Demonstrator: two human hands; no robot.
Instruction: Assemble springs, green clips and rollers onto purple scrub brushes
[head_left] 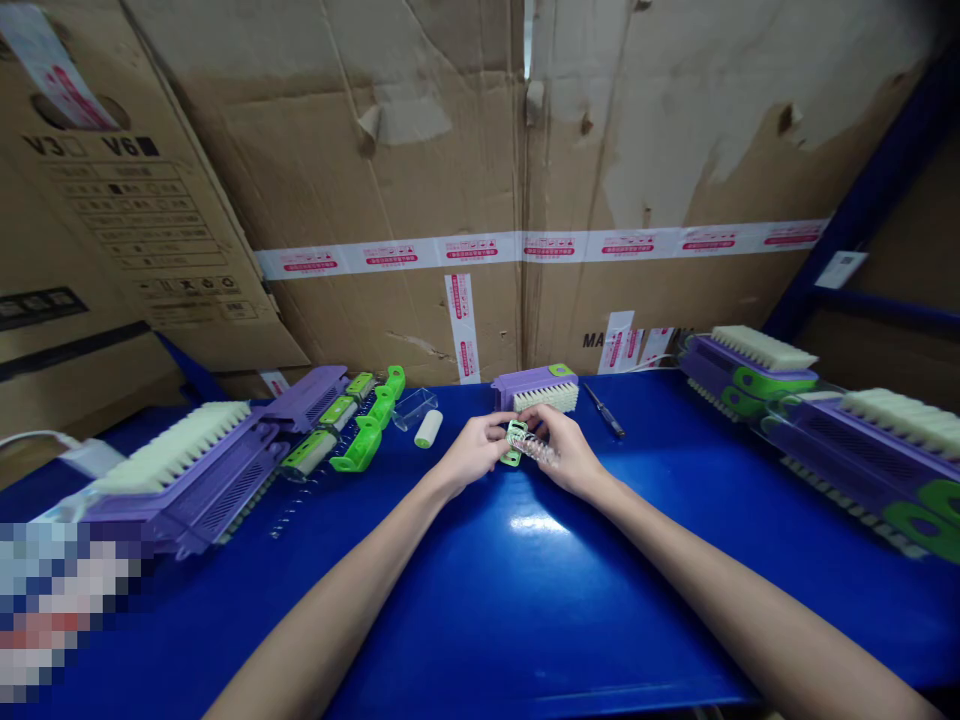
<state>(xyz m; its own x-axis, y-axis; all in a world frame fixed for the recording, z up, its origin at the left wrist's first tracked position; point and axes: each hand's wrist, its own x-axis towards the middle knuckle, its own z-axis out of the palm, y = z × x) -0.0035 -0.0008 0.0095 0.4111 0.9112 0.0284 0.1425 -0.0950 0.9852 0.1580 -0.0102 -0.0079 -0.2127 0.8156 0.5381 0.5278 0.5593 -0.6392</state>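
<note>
My left hand (474, 450) and my right hand (566, 452) meet over the middle of the blue table (480, 600). Together they pinch a small green plastic piece (514, 443). A clear ridged part (541, 450) lies under my right fingers. Both hands are closed around these parts. Just behind them a purple scrubbing brush (537, 388) with white bristles and a green tab lies on its side.
Stacks of purple brushes lie at the left (180, 470) and at the right (862, 430). Green handle pieces (367, 425), a white roller (428, 428), a clear cover (415, 405) and a screwdriver (604, 410) lie nearby. Cardboard boxes (480, 200) wall the back.
</note>
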